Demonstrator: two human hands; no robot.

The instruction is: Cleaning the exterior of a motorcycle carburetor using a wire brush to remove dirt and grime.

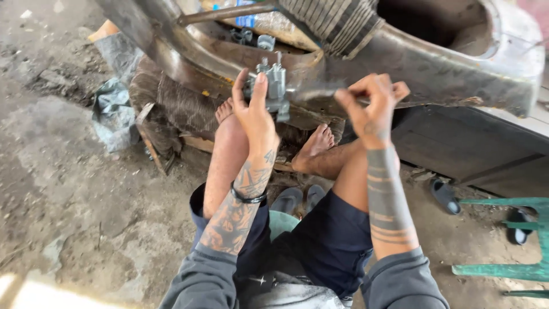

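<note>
My left hand (253, 112) grips a small grey metal assembly (274, 87) with bolts sticking up from it. My right hand (370, 106) is closed on a thin tool whose blurred shaft (317, 92) reaches left to that metal part. Both hands are held up in front of a large dirty curved metal body (446, 68). My bare legs and feet lie below the hands, and I sit low in dark shorts.
A ribbed hose (337, 23) runs across the top. A dark woven basket (171, 109) and a grey rag (114, 111) lie at the left on the dirty concrete floor. A green plastic stool (514, 240) stands at the right, with dark sandals (446, 197) near it.
</note>
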